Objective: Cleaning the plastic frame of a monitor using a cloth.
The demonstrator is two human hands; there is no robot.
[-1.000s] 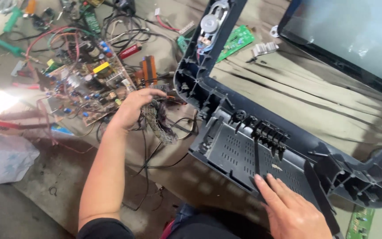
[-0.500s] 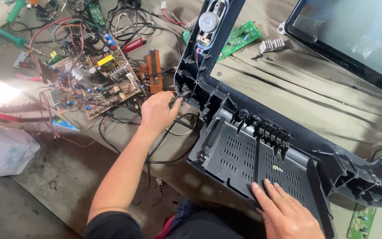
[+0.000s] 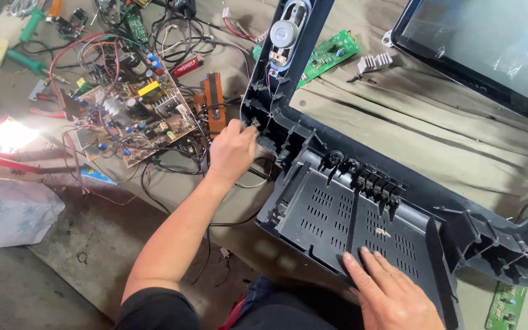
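Dark grey moulded-plastic television front frame (image 3: 362,201), lying inner face up on a drab cloth-covered work surface (image 3: 398,116), its ribbed and slotted bottom panel turned toward the viewer. The frame is laid flat this way so that its inner ribs, clips and mounts are open to reach from above.

The left hand (image 3: 232,150) rests at the frame's left corner, fingers curled in against the plastic edge where thin black wires (image 3: 258,177) run out; whether it pinches a wire or only presses the plastic cannot be told. The right hand (image 3: 392,293) lies flat and open, palm down, on the slotted panel near its lower rim, gripping nothing; it appears to steady the frame against the pull at the corner.

An oval grey loudspeaker (image 3: 288,27) sits mounted in the frame's upright side bar. Just left of the frame lies a tan circuit board crowded with components (image 3: 132,116), joined to loose red and black leads, with an orange wound part (image 3: 214,104) between board and frame. A green circuit board (image 3: 328,55) and a small finned aluminium heat sink (image 3: 375,61) lie on the cloth beyond the bar. A dark glass picture tube (image 3: 490,49) fills the upper right corner.

Farther left, green-handled tools (image 3: 22,36), a glaring bright lamp (image 3: 10,134) and a pale printed plastic bag (image 3: 7,211) lie on the bare grey concrete floor (image 3: 62,269). The setting is a floor-level repair area.
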